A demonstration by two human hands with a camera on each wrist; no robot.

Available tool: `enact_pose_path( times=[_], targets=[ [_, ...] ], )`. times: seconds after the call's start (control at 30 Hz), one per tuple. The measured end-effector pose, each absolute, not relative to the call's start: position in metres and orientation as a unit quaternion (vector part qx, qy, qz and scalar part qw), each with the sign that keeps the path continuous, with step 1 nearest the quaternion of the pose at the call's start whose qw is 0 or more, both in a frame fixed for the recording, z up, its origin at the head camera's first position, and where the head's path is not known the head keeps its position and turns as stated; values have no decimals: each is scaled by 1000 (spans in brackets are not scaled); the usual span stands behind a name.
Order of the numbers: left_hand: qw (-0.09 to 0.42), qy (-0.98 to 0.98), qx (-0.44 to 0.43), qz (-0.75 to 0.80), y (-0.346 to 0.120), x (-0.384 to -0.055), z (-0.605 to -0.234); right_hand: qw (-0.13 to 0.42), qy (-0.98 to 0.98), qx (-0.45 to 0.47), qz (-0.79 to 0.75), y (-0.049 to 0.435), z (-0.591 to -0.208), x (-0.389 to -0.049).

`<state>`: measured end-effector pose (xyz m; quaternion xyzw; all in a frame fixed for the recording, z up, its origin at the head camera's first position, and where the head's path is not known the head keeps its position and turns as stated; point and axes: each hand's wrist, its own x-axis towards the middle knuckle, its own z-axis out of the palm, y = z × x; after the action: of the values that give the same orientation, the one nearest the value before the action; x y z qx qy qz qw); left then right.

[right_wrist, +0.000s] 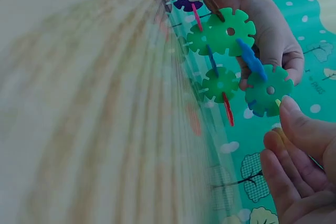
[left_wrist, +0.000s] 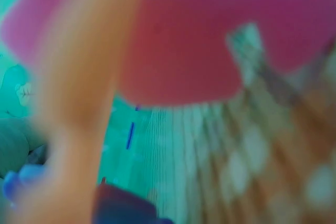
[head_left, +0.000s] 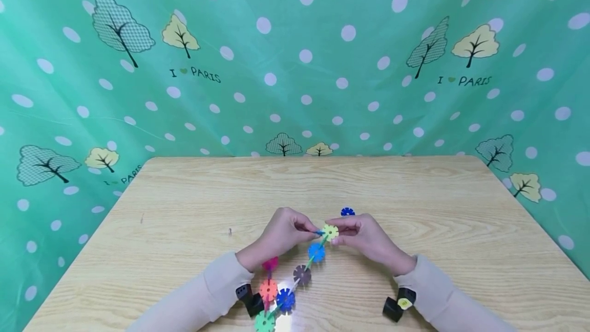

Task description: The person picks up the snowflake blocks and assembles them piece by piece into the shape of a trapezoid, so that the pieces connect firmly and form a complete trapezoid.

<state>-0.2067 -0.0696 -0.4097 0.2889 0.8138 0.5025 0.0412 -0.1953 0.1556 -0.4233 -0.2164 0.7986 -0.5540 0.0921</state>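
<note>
A bent chain of notched plastic discs [head_left: 302, 275] runs from the near table edge up to both hands, each disc slotted crosswise into its neighbour. My left hand [head_left: 287, 232] pinches a blue disc, which looks edge-on from the head; the right wrist view shows this blue-green disc [right_wrist: 269, 92] face-on. My right hand [head_left: 369, 239] grips a pale yellow disc [head_left: 330, 232] between thumb and fingers, right against the blue one. In the right wrist view, the right thumb [right_wrist: 302, 124] lies at the yellow edge. A pink disc [left_wrist: 178, 51] fills the left wrist view's top, blurred.
Just beyond my right hand, a dark blue disc [head_left: 348, 211] lies on the wooden table [head_left: 207, 183]. Pink and orange discs [head_left: 268, 290] of the chain sit beside the left sleeve. A green dotted cloth [head_left: 304, 76] hangs behind the table.
</note>
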Motion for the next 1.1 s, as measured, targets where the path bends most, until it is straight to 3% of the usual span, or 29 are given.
enact_pose_path(
  times=[0.27, 0.9, 1.1],
  targets=[
    [54, 808, 286, 513, -70, -205, -409, 115, 785, -256, -553, 158, -427, -199],
    [14, 817, 313, 484, -68, -204, -411, 108, 794, -273, -531, 156, -428, -198],
    [61, 817, 313, 480, -69, -208, -407, 123, 801, -259, -526, 160, -427, -200]
  ],
)
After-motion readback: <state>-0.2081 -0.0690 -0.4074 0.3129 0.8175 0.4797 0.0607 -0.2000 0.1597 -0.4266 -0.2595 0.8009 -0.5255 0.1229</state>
